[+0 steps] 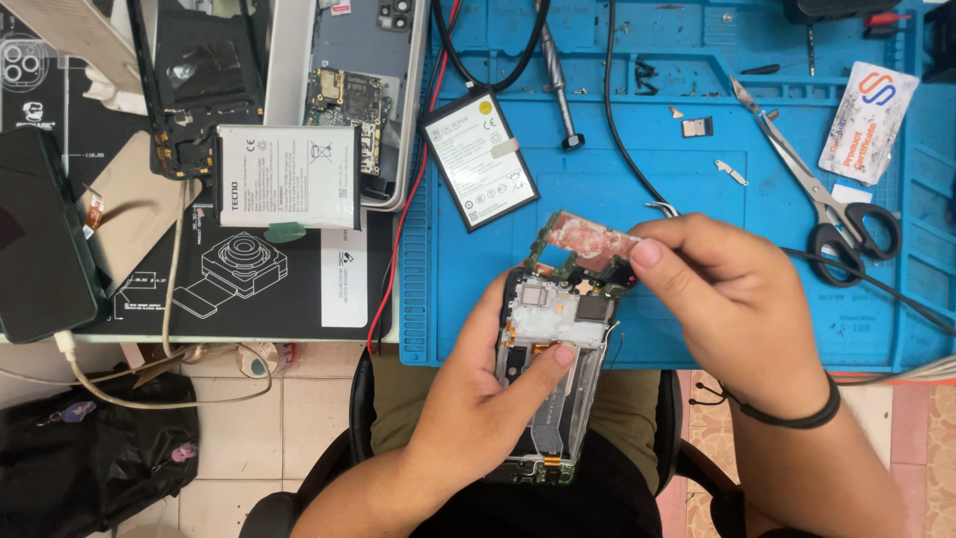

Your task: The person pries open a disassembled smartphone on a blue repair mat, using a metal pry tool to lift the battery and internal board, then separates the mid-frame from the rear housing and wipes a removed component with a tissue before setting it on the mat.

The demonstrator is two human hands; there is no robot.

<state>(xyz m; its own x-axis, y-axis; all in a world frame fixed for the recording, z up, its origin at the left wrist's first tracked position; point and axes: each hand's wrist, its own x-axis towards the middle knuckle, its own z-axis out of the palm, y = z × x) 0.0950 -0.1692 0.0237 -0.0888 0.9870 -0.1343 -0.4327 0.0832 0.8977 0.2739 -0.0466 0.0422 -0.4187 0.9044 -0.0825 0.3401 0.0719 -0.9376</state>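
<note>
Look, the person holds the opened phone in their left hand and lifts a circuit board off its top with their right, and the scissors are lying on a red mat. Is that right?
Almost. The head view shows the scissors lying on a blue mat, not a red one. The rest holds: the left hand holds the opened phone, and the right hand pinches the circuit board at its top.

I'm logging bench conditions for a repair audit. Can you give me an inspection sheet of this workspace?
Surface: blue repair mat; black printed mat to its left.
Job's things: opened phone frame, back cover off; circuit board lifted at its top end.
Clutter: scissors, screwdriver, loose battery, second dismantled phone with white battery, dark phone, white card.
Hands: left hand grips the frame; right hand pinches the board.
Cables: black cables, red wire, white cable.
Surroundings: tiled floor, black bag.
</note>
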